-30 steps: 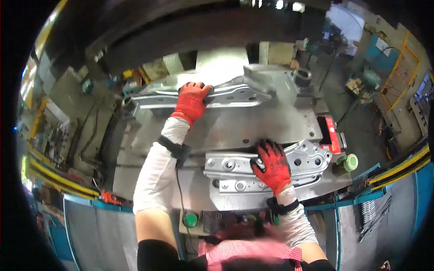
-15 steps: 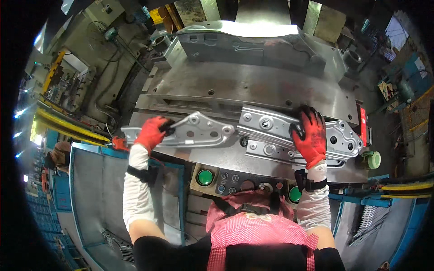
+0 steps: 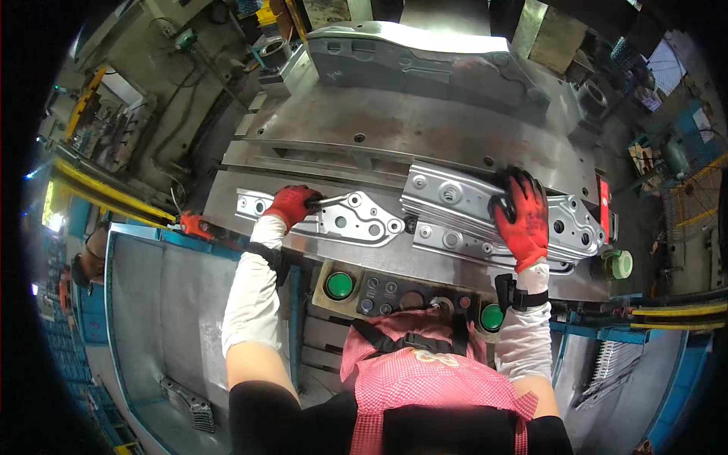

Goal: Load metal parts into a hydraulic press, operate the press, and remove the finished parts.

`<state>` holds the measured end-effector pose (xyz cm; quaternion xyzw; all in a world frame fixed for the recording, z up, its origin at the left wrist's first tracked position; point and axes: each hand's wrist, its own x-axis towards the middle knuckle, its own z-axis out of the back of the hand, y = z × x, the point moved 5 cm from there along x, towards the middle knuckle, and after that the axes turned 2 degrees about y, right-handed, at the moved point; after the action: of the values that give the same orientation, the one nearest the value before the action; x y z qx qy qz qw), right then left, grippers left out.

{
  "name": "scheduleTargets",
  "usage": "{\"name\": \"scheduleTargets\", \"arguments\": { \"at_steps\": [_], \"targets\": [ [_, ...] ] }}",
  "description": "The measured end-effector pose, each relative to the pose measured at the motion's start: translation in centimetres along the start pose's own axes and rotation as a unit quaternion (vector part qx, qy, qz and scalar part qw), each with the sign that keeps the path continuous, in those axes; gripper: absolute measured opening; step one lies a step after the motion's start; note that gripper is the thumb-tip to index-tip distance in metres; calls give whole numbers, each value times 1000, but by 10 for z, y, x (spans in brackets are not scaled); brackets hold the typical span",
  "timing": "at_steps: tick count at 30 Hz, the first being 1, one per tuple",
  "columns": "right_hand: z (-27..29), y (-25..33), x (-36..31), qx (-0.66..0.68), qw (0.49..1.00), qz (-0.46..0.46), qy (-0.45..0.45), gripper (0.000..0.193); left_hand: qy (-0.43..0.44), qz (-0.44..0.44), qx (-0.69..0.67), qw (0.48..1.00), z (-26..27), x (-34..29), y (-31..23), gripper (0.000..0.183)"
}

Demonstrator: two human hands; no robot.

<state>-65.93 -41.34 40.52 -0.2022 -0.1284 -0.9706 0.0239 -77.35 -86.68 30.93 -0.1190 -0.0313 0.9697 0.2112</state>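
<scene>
Both forearms (image 3: 256, 303) reach forward, left hand (image 3: 291, 205) curled, right hand (image 3: 523, 220) spread palm-down.

Plate (image 3: 421, 121) lies open beyond the left hand (image 3: 291, 205); a block (image 3: 455, 74) stands behind.

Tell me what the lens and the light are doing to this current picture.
Head view: fisheye distortion, with the left bin's edge bowed and the picture's corners black; head view: white glare along the top of the metal block; head view: the stacked parts look fairly sharp, their holes distinct.
</scene>
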Motion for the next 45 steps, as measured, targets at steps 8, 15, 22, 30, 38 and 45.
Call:
{"name": "scheduleTargets", "arguments": {
  "at_steps": [8,15,22,30,38,45],
  "targets": [
    [0,-1,2,-2,1000,-8,5,59,-262,-20,-39,964,-7,-14,-80,62],
    [2,3,2,3,1000,-2,6,56,-268,15,-24,963,-33,-13,-187,75],
    [2,4,1,-5,1000,1,0,55,-258,29,-47,965,-35,-12,-191,77],
    [1,1,0,-2,1000,-3,2,55,-253,27,-49,966,-35,-11,-191,77],
    [0,1,0,-7,1000,-3,3,55,-240,32,-61,968,-35,-10,-191,79],
    [1,2,2,-4,1000,-1,17,54,-278,22,-72,958,-38,-11,-189,75]
  ]
}}
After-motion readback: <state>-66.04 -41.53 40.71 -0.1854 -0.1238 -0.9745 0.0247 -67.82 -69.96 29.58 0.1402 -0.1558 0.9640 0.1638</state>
